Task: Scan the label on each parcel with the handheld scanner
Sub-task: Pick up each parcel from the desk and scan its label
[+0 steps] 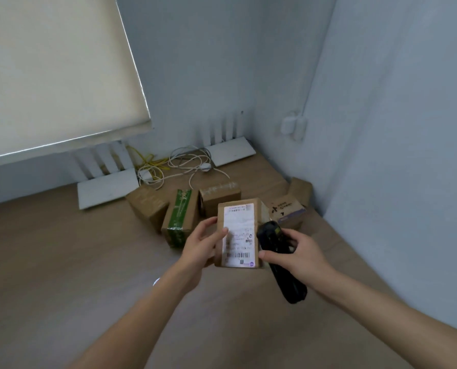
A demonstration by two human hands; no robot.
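Wooden desk [62, 262] in the corner, few cardboard parcels [180, 217] parked at the back. My left hand [200, 245] grips the labelled parcel [239, 233] above the desk, label up. Right hand [299, 255] is wrapped around the black handheld scanner [274, 242], just beside it.

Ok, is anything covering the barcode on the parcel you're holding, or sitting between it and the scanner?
Nothing visible does. The left hand thumb lies higher on the label, clear of the barcode; the scanner is beside it.
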